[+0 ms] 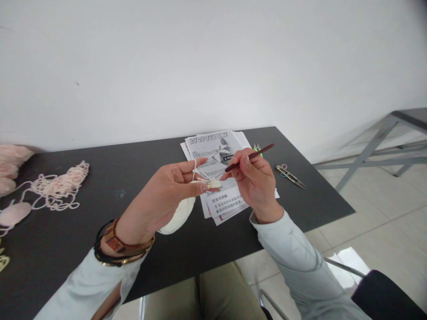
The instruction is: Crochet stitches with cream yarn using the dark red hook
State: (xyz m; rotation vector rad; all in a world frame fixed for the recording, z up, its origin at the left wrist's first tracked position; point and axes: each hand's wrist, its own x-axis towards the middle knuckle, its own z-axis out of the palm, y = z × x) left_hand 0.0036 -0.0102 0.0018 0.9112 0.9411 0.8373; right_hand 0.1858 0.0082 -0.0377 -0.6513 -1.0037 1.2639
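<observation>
My left hand (pixel 173 184) pinches a small piece of cream crochet work (pixel 214 183) between thumb and fingers. A strand of cream yarn (pixel 195 164) loops over its raised index finger. My right hand (pixel 255 178) grips a crochet hook with a dark brown handle (pixel 255 157), its thin tip pointing left toward the crochet piece. Whether the tip sits in a stitch is too small to tell. Behind my left hand lies a ball of cream yarn (pixel 178 218), partly hidden by it. Printed sheets (pixel 230 202) with a flower picture and Chinese text lie beneath both hands.
Thread snips (pixel 291 177) lie on the black table (pixel 233 249) at right; a green-handled tool (pixel 257 150) shows behind my right hand. Loose pink yarn (pixel 63 184) and pink skeins (pixel 13 164) are at left. A white wall (pixel 167 66) stands behind; a dark chair (pixel 387 293) is at lower right.
</observation>
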